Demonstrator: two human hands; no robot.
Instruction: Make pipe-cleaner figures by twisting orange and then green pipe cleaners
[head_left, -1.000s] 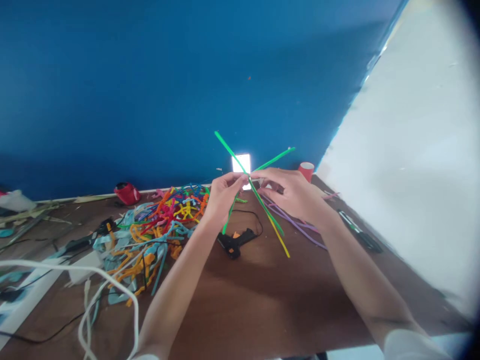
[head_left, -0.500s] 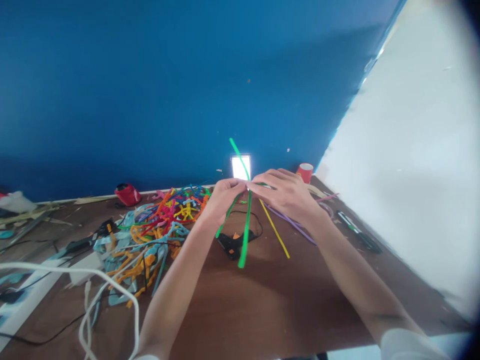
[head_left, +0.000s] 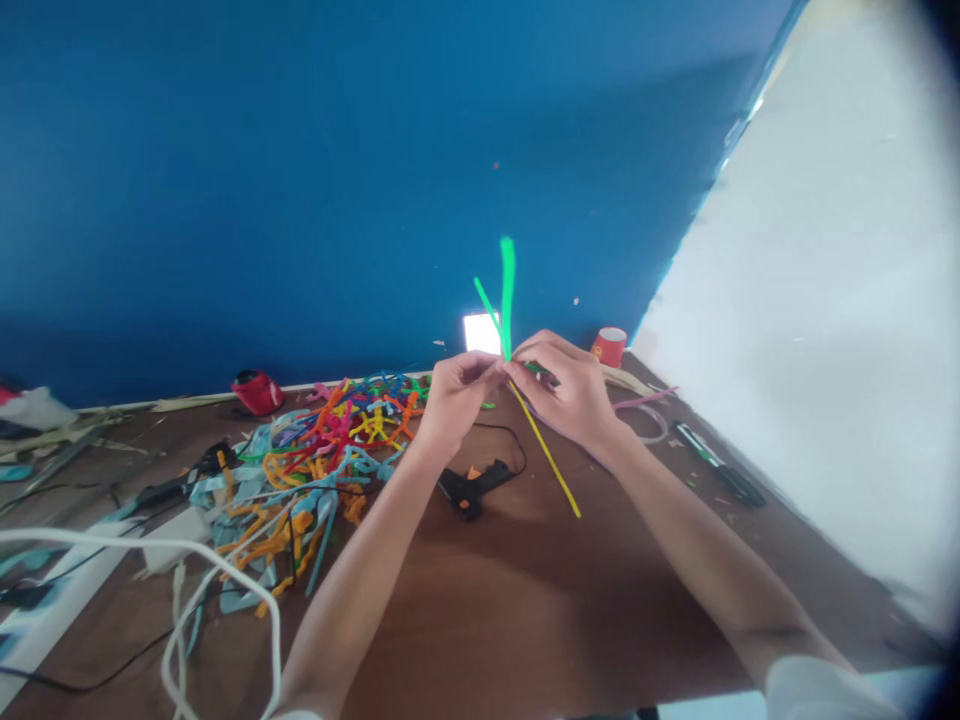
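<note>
Green pipe cleaners (head_left: 508,290) stick up between my two hands, in front of a bright white screen (head_left: 481,334). My left hand (head_left: 463,395) pinches them near their lower part, thumb against fingers. Fingertips of my right hand (head_left: 564,385) close on the same spot from the other side. How the green stems join there is hidden by the fingers. Below the hands, a yellow pipe cleaner (head_left: 551,460) lies slanting on the brown table (head_left: 480,610). Left of it rests a black glue gun (head_left: 472,488) with an orange trigger.
A heap of coloured pipe cleaners (head_left: 337,440) covers the table's left side. A white cable (head_left: 225,560) loops at front left. Against the blue wall (head_left: 300,180) stand a red pouch (head_left: 257,392) and a red cup (head_left: 610,346). Pens (head_left: 720,465) lie at right.
One green stem that hung down below my hands now points up beside the other. My right hand's fingers have curled in closer to my left hand.
</note>
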